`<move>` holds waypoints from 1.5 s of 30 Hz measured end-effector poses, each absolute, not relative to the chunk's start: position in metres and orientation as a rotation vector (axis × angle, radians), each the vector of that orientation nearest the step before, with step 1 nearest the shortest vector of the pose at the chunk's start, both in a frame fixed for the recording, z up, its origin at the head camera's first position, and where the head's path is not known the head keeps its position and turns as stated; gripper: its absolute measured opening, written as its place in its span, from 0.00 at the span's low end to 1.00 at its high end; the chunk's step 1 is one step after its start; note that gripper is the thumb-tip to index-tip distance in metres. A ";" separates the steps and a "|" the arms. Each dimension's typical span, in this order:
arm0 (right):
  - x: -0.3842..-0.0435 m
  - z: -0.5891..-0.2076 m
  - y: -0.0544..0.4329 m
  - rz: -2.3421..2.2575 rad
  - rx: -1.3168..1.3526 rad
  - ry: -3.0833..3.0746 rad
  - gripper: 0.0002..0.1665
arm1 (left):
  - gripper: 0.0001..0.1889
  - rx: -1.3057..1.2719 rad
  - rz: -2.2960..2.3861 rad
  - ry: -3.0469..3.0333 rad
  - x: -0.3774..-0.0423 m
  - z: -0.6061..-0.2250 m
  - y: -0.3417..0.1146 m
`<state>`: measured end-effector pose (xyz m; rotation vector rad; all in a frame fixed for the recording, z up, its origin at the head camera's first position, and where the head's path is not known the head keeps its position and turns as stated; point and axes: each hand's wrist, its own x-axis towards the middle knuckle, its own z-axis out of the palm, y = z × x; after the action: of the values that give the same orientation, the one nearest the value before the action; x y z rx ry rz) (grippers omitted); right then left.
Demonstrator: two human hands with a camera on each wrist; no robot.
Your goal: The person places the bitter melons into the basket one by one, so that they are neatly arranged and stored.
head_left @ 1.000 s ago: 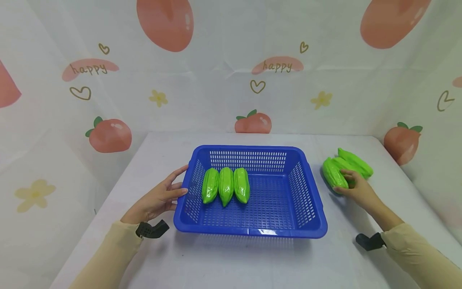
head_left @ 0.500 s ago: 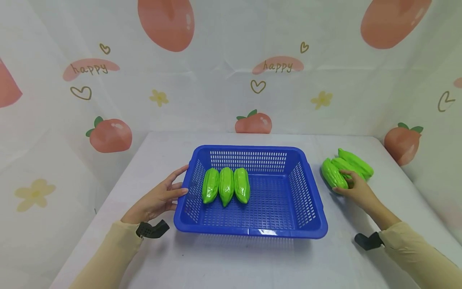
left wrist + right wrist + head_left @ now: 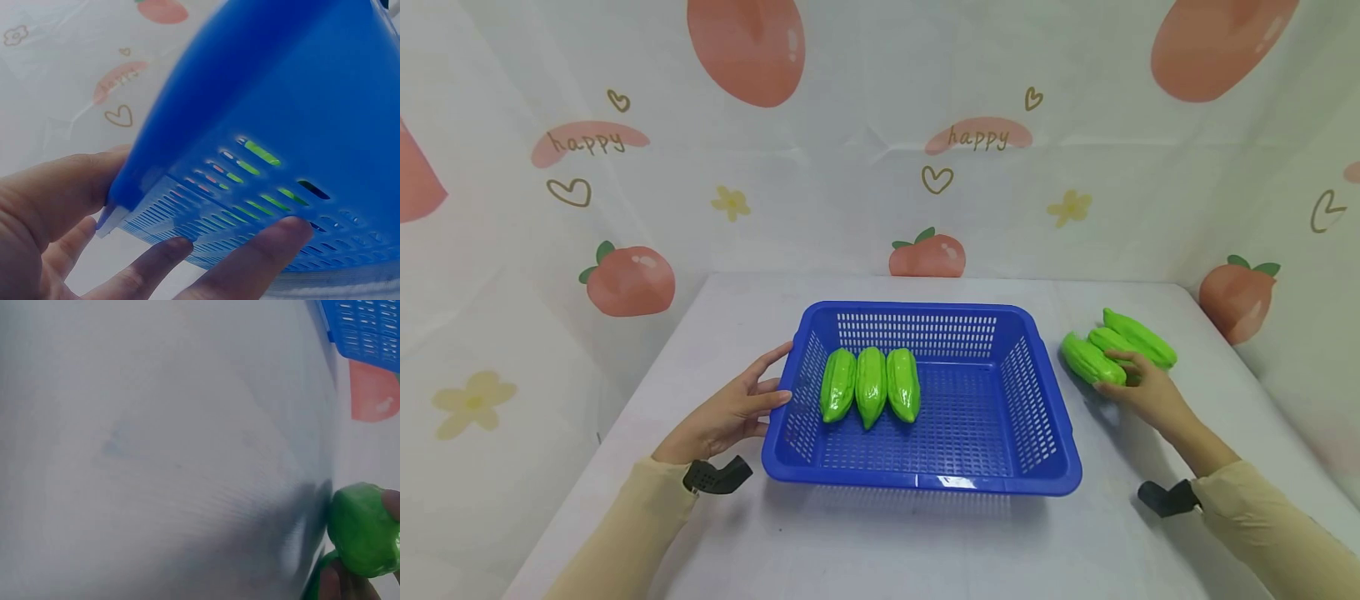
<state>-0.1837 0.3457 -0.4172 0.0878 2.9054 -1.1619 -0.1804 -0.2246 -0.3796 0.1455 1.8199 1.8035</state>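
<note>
In the head view my left hand (image 3: pixel 726 412) has its spread fingers against the left side of a blue slotted basket (image 3: pixel 985 483). The left wrist view shows its fingers (image 3: pixel 150 262) touching the outer wall and rim. Right of the basket, my right hand (image 3: pixel 1150 400) pinches the near end of a bright green bitter melon (image 3: pixel 1084 358) between thumb and fingers. Two more bitter melons lie just behind it, a partly covered one (image 3: pixel 1111 338) and a farther one (image 3: pixel 1141 335). The right wrist view catches the held bitter melon (image 3: pixel 362 531) at its right edge.
Three bitter melons stand side by side in the basket's left half: one at the left (image 3: pixel 838 385), one in the middle (image 3: pixel 871 385) and one at the right (image 3: pixel 903 383). A white-covered table (image 3: pixel 880 550) bears everything, with a printed cloth (image 3: pixel 820 192) behind.
The bitter melon in my right hand has turned, its far end swinging left toward the basket and its near end rising slightly. My left hand and the basket have stayed in place.
</note>
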 end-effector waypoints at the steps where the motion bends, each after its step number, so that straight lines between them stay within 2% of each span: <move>1: -0.184 -0.416 0.346 -1.171 0.083 2.916 0.38 | 0.42 0.147 1.802 1.822 -0.180 -0.380 -0.225; 13: -0.186 -0.401 0.346 -1.350 0.064 2.966 0.35 | 0.42 0.135 1.794 1.848 -0.181 -0.380 -0.224; 20: -0.188 -0.394 0.344 -1.548 0.081 2.936 0.25 | 0.42 0.146 1.801 1.828 -0.181 -0.380 -0.224; 27: -0.190 -0.383 0.346 -1.581 0.120 2.903 0.27 | 0.42 0.138 1.799 1.842 -0.181 -0.380 -0.224; 34: -0.191 -0.360 0.345 -1.694 0.084 2.857 0.24 | 0.42 0.135 1.796 1.837 -0.181 -0.380 -0.224; 41: -0.194 -0.331 0.335 -2.485 -0.155 2.214 0.23 | 0.42 0.151 1.795 1.834 -0.181 -0.381 -0.225; 45: -0.195 -0.312 0.327 -2.641 -0.282 2.040 0.24 | 0.41 0.155 1.795 1.834 -0.181 -0.381 -0.225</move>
<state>-0.1952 0.3270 -0.3120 -0.2820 2.0405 -2.6405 -0.1814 -0.2250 -0.3810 0.1554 1.8336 1.7950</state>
